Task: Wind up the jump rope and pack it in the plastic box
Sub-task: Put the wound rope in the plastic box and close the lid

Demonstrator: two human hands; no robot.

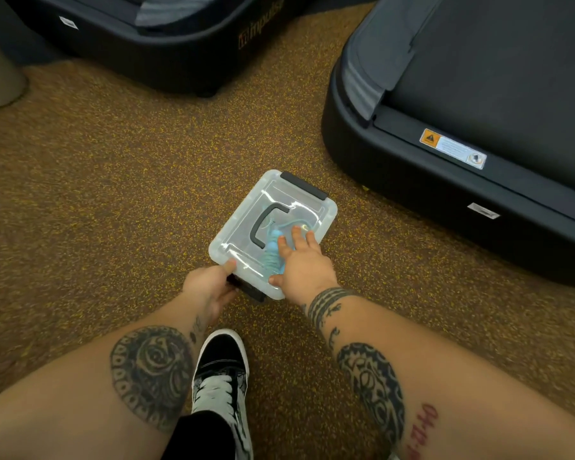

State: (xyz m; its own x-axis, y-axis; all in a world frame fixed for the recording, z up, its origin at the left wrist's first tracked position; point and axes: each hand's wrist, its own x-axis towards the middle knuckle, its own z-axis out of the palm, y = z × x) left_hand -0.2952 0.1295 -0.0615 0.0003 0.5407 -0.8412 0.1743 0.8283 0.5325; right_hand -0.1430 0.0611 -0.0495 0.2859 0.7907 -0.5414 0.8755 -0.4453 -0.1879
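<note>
Apparently packed, the clear lidded plastic box [246, 234] lies under the flat, spread right hand [301, 265], while the left hand [210, 287] grips its near black latch [248, 290].

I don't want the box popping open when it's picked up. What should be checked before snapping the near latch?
1. Jump rope inside the plastic box: ok, blue coil shows through the lid.
2. Lid seated level on the box: ok, as far as visible.
3. Far latch down: ok, looks flat against the end.
4. Near latch closed: cannot tell, left hand covers it.
5. Right hand pressing the lid flat: ok.
6. Rope clear of the rim: cannot tell.
</note>
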